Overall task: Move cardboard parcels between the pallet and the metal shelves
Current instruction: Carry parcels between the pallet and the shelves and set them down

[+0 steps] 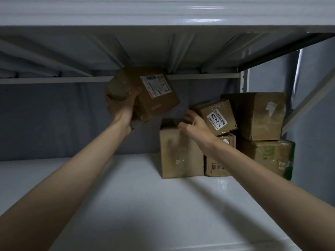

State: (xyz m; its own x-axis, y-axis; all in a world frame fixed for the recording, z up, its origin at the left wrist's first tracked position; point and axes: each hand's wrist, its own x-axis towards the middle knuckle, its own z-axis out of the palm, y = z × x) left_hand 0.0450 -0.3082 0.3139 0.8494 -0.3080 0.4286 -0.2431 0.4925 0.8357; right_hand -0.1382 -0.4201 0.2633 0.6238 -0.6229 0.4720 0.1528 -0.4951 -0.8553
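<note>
Metal shelf (126, 196): parcel stack at 3 o'clock, tall box (179, 151) nearest. Labelled parcel (145, 93) held in air at 12 o'clock, tilted, just under upper deck. Left hand (123, 107) grip curled round its lower corner. Right hand (192, 122) fingers spread, holding nothing, touching tall box's top. Probably placing: level parcel w/ both hands, set flat beside or atop tall box, mind leaning 78-2-4209 box (215, 116).

Parcel held above the metal shelf (126, 205)

Left hand (121, 113) grips a tilted labelled parcel (145, 93) in the air. Right hand (192, 124), fingers spread, touches the parcel stack (181, 154) at the shelf's back right corner.
</note>
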